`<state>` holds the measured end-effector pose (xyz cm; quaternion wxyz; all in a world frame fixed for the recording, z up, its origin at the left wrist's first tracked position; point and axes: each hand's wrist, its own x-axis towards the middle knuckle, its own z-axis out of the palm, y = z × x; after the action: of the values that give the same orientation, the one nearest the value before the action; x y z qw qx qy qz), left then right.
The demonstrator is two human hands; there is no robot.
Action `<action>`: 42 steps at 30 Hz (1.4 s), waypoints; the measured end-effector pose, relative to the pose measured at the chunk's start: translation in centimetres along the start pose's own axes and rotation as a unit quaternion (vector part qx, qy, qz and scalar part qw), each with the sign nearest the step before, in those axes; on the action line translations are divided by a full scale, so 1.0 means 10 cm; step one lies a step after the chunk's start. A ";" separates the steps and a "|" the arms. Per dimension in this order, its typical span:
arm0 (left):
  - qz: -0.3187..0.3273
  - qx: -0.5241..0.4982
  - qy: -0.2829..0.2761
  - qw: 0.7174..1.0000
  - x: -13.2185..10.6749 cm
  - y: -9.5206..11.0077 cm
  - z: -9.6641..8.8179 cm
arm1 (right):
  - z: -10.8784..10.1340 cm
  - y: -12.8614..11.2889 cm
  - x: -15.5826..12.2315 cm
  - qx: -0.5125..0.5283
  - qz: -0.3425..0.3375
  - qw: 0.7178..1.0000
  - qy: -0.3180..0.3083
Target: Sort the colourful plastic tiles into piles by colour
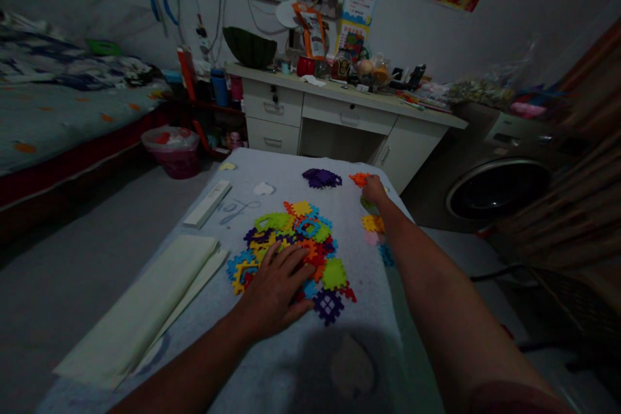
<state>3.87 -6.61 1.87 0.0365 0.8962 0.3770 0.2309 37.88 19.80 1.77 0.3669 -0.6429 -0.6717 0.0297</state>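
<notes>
A mixed heap of colourful interlocking plastic pieces (272, 221) lies mid-table. My left hand (279, 281) rests on its near side, palm down, fingers stretched and somewhat apart. A dark purple window-shaped piece (328, 306) lies just right of its thumb. At the table's far right, my right hand (374, 190) has its fingers closed at a small group of orange pieces (359, 178); what they hold is hidden. Green pieces (367, 204), yellow pieces (371, 223), pink pieces (371, 239) and blue pieces (386, 255) form a row nearer me, partly behind my right forearm. Purple pieces (322, 178) are stacked at the far side.
On the cloth-covered table (194, 310), a folded pale sheet (145, 304) and a long white box (208, 204) lie left. Beyond stand a cluttered white desk (274, 103) and a washing machine (495, 168). A lidded pink bucket (173, 152) is on the floor beside a bed (72, 110).
</notes>
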 end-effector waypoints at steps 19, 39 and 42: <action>-0.003 0.037 0.015 0.999 0.04 0.02 -0.02 | -0.86 -1.26 -1.80 0.049 -0.095 0.926 -0.361; 0.034 0.019 0.001 0.999 -0.01 0.09 -0.07 | -0.83 -1.07 -1.93 0.216 -0.075 0.939 -0.256; 0.069 0.004 -0.019 0.997 -0.03 0.12 -0.07 | -0.81 -1.01 -1.91 0.239 -0.010 0.948 -0.209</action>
<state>4.22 -7.74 2.69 0.0241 0.9243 0.3147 0.2146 31.82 -2.31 4.12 0.3614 -0.5091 -0.7126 0.3200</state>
